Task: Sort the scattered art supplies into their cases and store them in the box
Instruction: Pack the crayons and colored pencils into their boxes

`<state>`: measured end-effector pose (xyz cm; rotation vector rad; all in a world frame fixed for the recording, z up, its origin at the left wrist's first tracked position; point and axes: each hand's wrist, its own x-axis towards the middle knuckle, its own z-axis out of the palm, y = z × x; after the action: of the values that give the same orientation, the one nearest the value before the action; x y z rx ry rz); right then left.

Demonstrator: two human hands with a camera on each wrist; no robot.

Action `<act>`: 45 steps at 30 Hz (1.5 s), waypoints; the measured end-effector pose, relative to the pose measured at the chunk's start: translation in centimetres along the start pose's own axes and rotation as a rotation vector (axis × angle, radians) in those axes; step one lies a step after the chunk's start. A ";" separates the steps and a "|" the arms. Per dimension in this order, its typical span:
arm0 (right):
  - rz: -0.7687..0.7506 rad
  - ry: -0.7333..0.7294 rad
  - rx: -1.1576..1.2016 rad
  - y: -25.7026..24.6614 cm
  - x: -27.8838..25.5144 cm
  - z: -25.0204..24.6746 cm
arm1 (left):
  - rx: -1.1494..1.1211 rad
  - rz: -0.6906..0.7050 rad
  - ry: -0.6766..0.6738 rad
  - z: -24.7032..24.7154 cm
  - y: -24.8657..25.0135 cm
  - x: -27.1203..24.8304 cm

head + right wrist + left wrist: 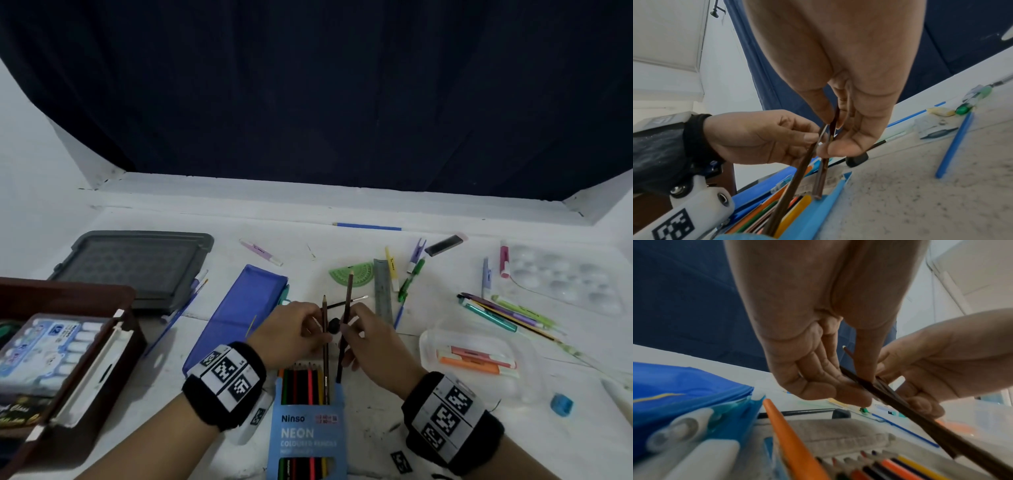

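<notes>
So you've got a brown pencil in each hand right now. Your left hand (297,333) pinches one brown pencil (325,346) whose lower end sits down in the open Ninso pencil box (308,431), in with the other coloured pencils (301,383). Your right hand (371,342) pinches the second brown pencil (346,308), its lower end at the box's right edge. The brown storage box (68,359) sits off to your left, the blue pencil case (236,308) lies just beyond your left hand, and loose pens (503,311) are still scattered to the right
</notes>
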<state>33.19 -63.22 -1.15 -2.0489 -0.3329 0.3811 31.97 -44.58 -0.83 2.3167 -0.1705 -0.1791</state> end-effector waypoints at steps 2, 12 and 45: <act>-0.005 -0.001 -0.013 0.2 0.1 0.2 | 0.109 0.003 -0.030 0.1 0.3 0.1; 0.018 -0.017 -0.223 0.8 0.9 0.2 | 0.456 0.009 -0.214 0.6 0.5 -0.6; -0.299 -0.191 -0.752 -0.7 -3.4 0.4 | 0.551 0.096 -0.287 2.0 -0.3 -6.7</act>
<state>29.84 -63.86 -0.28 -2.6348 -1.0080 0.2883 25.03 -44.61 -1.95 2.8105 -0.5313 -0.4655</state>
